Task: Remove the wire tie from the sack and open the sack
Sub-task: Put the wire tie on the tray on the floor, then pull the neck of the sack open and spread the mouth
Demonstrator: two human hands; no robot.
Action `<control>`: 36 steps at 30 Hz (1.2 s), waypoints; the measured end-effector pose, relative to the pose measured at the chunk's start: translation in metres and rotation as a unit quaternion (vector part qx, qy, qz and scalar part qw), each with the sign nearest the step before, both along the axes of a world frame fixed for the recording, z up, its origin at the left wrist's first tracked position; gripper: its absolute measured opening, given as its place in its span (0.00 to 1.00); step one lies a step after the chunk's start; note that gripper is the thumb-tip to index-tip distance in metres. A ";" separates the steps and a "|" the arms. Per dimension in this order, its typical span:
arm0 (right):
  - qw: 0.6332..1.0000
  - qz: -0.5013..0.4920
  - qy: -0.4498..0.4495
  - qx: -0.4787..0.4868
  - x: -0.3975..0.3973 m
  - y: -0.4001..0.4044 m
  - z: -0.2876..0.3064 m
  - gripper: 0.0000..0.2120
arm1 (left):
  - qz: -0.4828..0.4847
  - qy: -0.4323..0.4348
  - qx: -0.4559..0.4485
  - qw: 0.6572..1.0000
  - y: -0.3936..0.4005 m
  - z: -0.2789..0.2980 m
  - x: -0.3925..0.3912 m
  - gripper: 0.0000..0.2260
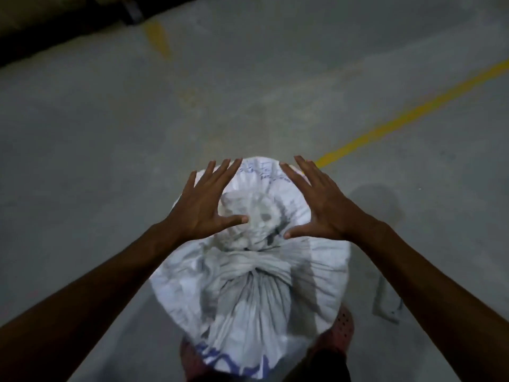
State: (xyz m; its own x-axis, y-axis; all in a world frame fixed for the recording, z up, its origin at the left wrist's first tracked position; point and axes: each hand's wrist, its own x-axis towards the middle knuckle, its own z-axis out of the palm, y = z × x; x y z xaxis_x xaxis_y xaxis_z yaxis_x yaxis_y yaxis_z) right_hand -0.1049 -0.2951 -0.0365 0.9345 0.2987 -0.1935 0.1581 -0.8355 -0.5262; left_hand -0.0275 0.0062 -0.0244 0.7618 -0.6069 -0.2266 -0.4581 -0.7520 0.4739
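— Where to start on the white woven plastic sack [316,271]?

— Standing upright on the grey concrete floor [110,133], just in front of the pink perforated shoes [343,323], near the end of a yellow painted line [385,128]. Not yet opened: pleated in to a tight gathered neck [254,267], with the crumpled tuft of the mouth [248,216] flopped away beyond it.

— And the wire tie?

— Too blurred to make out. Most likely buried in the pleats at that neck. Worth feeling round the waist for the twisted ends first, rather than tugging at the tuft.

— Then?

— Pinch the tuft with one hand to steady it. Unwind the twist with the other, turn by turn, in the loosening direction. No yanking, for fear of cutting the weave or pricking a fingertip. Spread the mouth only after clearing the wire.

— Hands now?

— Left hand [209,199] and right hand [316,202] both over the far half of the sack, palms down, fingers splayed wide and straight, gripping nothing. Thumbs turned inward toward the tuft, one on either side. Touching or hovering, impossible to say. Forearms reaching in from the lower corners, roughly mirrored.
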 end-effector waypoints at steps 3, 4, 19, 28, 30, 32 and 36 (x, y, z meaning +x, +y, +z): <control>0.998 0.067 0.023 0.006 -0.006 0.050 -0.007 0.64 | 0.043 0.027 -0.035 0.998 0.051 -0.014 -0.025 0.52; 0.996 0.085 0.035 0.006 -0.008 0.065 -0.009 0.64 | 0.056 0.037 -0.044 0.997 0.063 -0.019 -0.033 0.52; 0.962 0.211 0.163 -0.063 -0.025 0.139 -0.042 0.69 | 0.135 0.158 -0.110 0.972 0.098 -0.081 -0.112 0.52; 0.956 0.189 0.195 -0.107 -0.039 0.127 -0.046 0.63 | 0.149 0.149 -0.138 0.968 0.095 -0.092 -0.116 0.49; 0.952 0.208 0.186 -0.124 -0.044 0.128 -0.049 0.56 | 0.124 0.149 -0.112 0.975 0.092 -0.093 -0.116 0.45; 0.947 0.225 0.175 -0.147 -0.046 0.128 -0.050 0.56 | 0.101 0.147 -0.095 0.979 0.088 -0.095 -0.118 0.41; 0.944 0.267 0.114 -0.158 -0.049 0.125 -0.050 0.56 | 0.086 0.141 -0.093 0.982 0.084 -0.103 -0.123 0.36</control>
State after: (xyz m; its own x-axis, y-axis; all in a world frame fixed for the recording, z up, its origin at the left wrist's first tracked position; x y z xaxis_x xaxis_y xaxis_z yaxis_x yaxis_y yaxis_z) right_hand -0.1535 -0.1704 -0.0866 0.5910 0.6085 -0.5296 0.5132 -0.7901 -0.3351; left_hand -0.1509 0.0901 -0.1274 0.7791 -0.5258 -0.3413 -0.1624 -0.6951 0.7003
